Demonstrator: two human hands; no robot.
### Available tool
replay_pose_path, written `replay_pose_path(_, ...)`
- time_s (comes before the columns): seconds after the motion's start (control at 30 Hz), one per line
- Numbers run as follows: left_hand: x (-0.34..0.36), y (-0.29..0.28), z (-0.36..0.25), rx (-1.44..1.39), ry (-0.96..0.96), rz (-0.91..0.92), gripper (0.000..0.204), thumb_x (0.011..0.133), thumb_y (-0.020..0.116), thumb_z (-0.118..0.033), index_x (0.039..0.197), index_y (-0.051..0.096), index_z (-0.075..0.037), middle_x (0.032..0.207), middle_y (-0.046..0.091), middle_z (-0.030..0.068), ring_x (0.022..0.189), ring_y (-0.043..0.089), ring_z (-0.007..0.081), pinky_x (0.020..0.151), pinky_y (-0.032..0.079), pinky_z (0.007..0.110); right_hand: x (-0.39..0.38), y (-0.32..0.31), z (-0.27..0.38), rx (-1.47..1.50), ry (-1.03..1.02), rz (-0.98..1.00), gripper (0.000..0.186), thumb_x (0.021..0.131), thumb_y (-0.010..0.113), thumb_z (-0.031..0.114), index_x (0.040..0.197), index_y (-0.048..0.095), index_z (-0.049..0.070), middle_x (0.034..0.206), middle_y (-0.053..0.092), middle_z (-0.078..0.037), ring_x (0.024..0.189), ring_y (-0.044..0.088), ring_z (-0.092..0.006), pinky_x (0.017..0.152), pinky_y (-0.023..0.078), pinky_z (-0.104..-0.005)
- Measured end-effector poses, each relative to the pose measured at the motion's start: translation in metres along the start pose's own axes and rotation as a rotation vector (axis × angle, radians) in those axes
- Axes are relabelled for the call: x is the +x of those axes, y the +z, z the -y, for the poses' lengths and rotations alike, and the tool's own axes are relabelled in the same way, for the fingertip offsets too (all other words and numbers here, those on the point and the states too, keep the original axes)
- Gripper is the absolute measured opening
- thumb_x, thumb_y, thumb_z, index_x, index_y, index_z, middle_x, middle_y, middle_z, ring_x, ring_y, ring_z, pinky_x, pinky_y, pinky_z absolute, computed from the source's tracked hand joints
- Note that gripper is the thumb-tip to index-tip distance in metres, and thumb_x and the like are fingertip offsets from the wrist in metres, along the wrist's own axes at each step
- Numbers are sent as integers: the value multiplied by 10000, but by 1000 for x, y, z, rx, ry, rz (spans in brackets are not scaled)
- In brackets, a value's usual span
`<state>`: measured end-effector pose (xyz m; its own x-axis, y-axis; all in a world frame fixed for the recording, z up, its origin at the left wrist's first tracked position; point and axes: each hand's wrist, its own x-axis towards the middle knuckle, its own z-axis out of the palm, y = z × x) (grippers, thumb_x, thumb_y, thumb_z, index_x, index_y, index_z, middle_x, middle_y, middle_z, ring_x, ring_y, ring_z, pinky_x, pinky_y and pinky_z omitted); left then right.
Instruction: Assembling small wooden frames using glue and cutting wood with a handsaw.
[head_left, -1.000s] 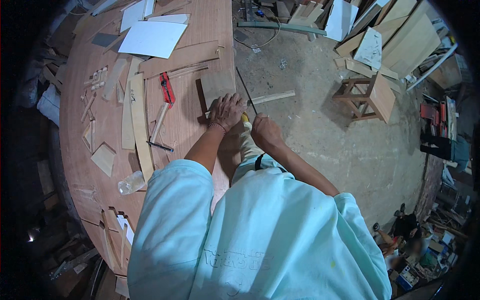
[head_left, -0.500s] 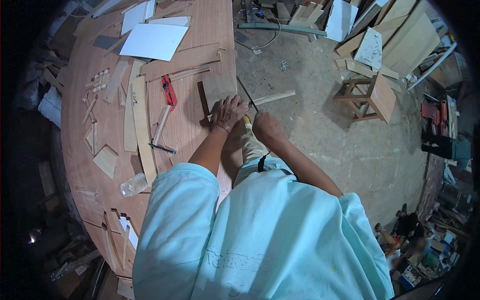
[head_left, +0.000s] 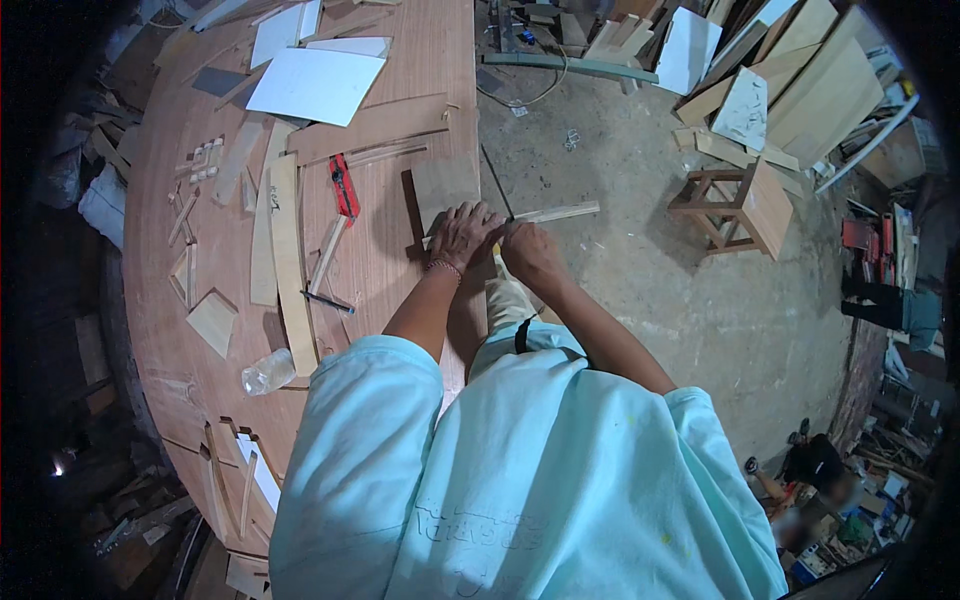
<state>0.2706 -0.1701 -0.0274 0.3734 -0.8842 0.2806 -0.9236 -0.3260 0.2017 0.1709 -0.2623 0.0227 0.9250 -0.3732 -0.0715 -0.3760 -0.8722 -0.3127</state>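
At the right edge of the wooden table, my left hand (head_left: 466, 238) presses down with bent fingers on a thin wooden strip (head_left: 560, 212). A flat board (head_left: 445, 180) lies beside the strip under my fingertips. The strip juts out past the table edge over the floor. My right hand (head_left: 532, 254) is closed round the handle of a saw, hidden in my fist. Its narrow dark blade (head_left: 495, 180) points away from me and crosses the strip just beyond the table edge. The knuckles of my two hands nearly touch.
On the table (head_left: 390, 270) lie a red tool (head_left: 343, 187), a dark pen (head_left: 328, 301), long wood strips (head_left: 288, 250), white panels (head_left: 315, 85) and a clear plastic container (head_left: 268, 372). A wooden stool (head_left: 735, 208) stands on the floor at right. Boards (head_left: 820, 90) lean behind it.
My right hand has moved forward and closer to my left hand, carrying the saw along the cut. The left hand keeps its place on the strip. The whole view has shifted slightly.
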Motion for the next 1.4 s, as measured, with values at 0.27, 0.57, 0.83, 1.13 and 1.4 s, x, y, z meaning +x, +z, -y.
replay_pose_path(0.27, -2, -1, -1, -5, -88, 45, 188, 752, 433, -295, 842, 519, -155, 847, 467, 54, 844, 455, 218, 695, 360, 344, -30, -21, 11, 106, 132, 69, 118, 684, 408, 84, 700, 465, -18, 601, 501, -171, 561, 527, -302, 502, 423, -381)
replay_pose_path(0.57, -1, 1, 0, 19, -101, -26, 184, 718, 484, -313, 784, 524, -146, 826, 472, 47, 812, 458, 215, 654, 363, 344, -23, -29, 16, 100, 62, 132, 123, 683, 428, 96, 680, 513, 8, 669, 545, -175, 647, 559, -316, 540, 447, -393)
replay_pose_path(0.83, -5, 7, 6, 31, -55, 6, 170, 722, 478, -280, 811, 533, -146, 827, 469, 55, 814, 454, 218, 662, 363, 349, -4, -15, 14, 129, 43, 61, 135, 700, 421, 99, 702, 505, -6, 672, 540, -187, 629, 553, -332, 533, 445, -396)
replay_pose_path(1.13, -4, 4, 3, 20, -70, 25, 183, 731, 463, -283, 841, 537, -156, 850, 459, 51, 832, 446, 207, 658, 358, 345, -12, -9, 5, 108, 59, 87, 160, 721, 367, 82, 736, 483, -28, 666, 526, -201, 622, 533, -349, 547, 433, -410)
replay_pose_path(1.4, 1, -3, -3, 19, -131, 61, 159, 731, 467, -268, 817, 537, -153, 832, 461, 44, 822, 450, 202, 661, 361, 343, -20, -26, 14, 121, 174, 202, 133, 707, 431, 118, 732, 512, 15, 713, 551, -168, 660, 552, -336, 575, 451, -391)
